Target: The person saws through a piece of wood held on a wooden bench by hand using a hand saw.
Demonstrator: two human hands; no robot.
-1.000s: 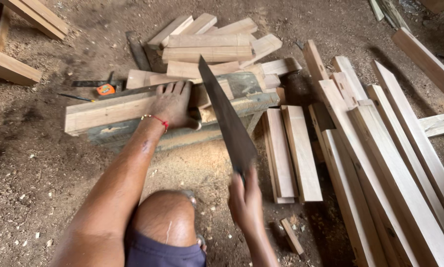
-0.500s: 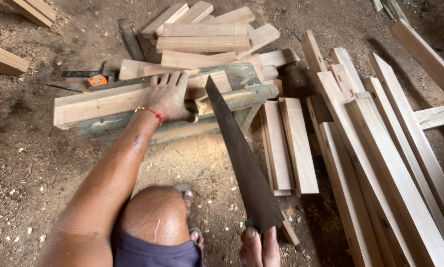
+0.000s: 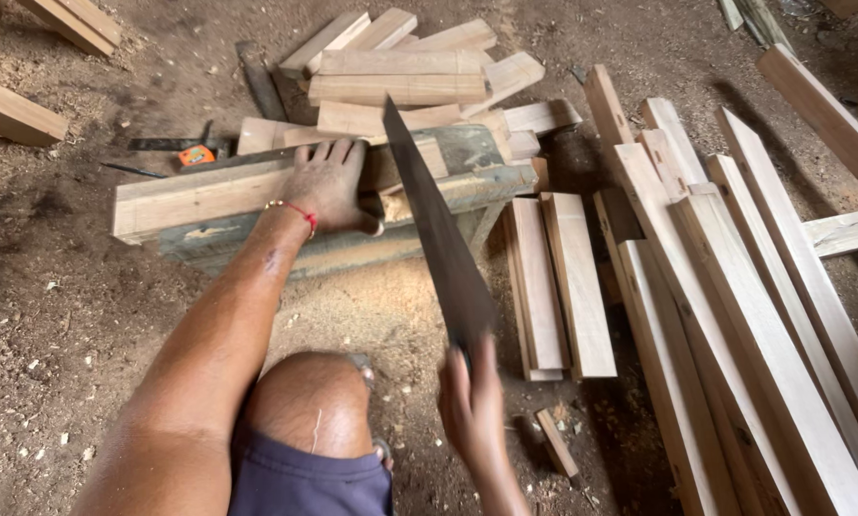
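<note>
head view: left hand (image 3: 331, 186) spread flat, pressing plank (image 3: 199, 196) on bench edge; right hand (image 3: 472, 406) wrapped tight round saw (image 3: 438, 234) handle, blade beside thumb, bare dirt around knee.

Saw (image 3: 438, 229) handle hidden inside right hand (image 3: 472, 411), which is blurred. Left hand (image 3: 328, 186) covers part of the board (image 3: 190, 196). Long planks (image 3: 763, 315) cut off at right edge.

One dark flat-bladed steel handsaw (image 3: 438, 234), one small orange tape measure (image 3: 196, 155), two bare hands (image 3: 331, 186), and two short pale planks (image 3: 558, 277) lying side by side.
</note>
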